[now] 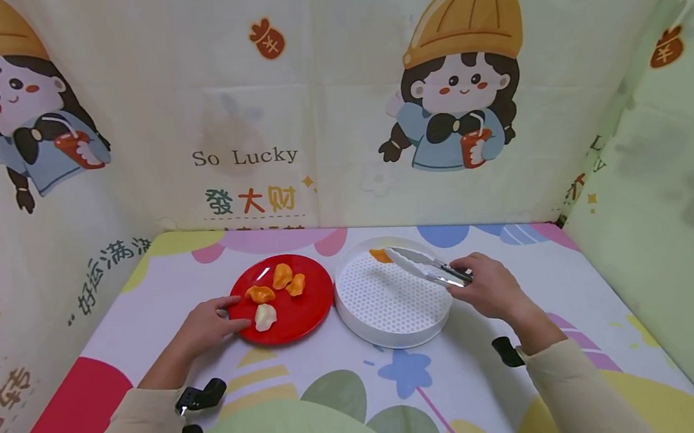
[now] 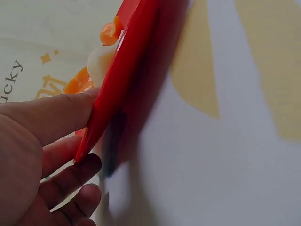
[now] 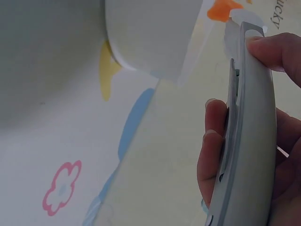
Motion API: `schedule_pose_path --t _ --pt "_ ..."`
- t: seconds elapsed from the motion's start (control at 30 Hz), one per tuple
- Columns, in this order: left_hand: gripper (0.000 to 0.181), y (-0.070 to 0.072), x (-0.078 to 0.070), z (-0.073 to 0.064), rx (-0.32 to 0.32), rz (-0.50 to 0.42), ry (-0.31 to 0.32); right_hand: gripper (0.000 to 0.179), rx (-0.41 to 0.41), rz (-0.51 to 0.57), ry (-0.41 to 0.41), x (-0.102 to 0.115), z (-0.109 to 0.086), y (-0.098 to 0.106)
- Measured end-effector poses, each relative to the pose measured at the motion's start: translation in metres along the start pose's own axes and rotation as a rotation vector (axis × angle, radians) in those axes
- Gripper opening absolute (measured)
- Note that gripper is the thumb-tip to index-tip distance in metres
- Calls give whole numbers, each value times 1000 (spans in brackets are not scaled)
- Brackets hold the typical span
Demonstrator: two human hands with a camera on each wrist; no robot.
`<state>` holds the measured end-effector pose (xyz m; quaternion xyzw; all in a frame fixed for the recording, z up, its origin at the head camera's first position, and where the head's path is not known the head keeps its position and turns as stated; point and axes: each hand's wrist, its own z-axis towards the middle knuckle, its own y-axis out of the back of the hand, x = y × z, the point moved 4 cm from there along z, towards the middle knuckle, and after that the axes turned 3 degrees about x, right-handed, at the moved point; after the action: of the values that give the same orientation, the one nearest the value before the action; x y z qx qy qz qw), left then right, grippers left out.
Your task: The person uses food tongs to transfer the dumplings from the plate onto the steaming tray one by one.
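Observation:
My left hand (image 1: 210, 324) grips the left rim of a red plate (image 1: 303, 320), thumb on top and fingers under the edge; the left wrist view shows this plate (image 2: 110, 94) close up. Three orange dumplings (image 1: 282, 275) and one white dumpling (image 1: 265, 317) lie on it. In my right hand (image 1: 486, 286) is a pair of tongs (image 1: 418, 264) with white tips. An orange dumpling (image 1: 380, 255) is at those tips, over the far left part of a round white steamer tray (image 1: 388, 304) with a perforated base. The right wrist view shows the tongs' handle (image 3: 256, 127) under my thumb.
The plate and tray stand side by side on a table (image 1: 268, 429) with a colourful printed cover. Printed cloth walls (image 1: 335, 105) enclose the table at the back and both sides. Black wrist straps (image 1: 201, 395) sit over the sleeves.

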<state>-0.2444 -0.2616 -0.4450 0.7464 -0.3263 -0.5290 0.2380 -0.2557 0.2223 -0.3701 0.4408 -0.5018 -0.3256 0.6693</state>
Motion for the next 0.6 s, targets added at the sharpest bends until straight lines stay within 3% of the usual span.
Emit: schedule_pose_path --t 0.4,0.6 --pt "75 1 0 -2 19 -20 9 47 62 15 -76 -9 7 -10" --pt "76 -1 -2 -3 30 -6 -1 46 40 -5 -37 -5 14 -14"
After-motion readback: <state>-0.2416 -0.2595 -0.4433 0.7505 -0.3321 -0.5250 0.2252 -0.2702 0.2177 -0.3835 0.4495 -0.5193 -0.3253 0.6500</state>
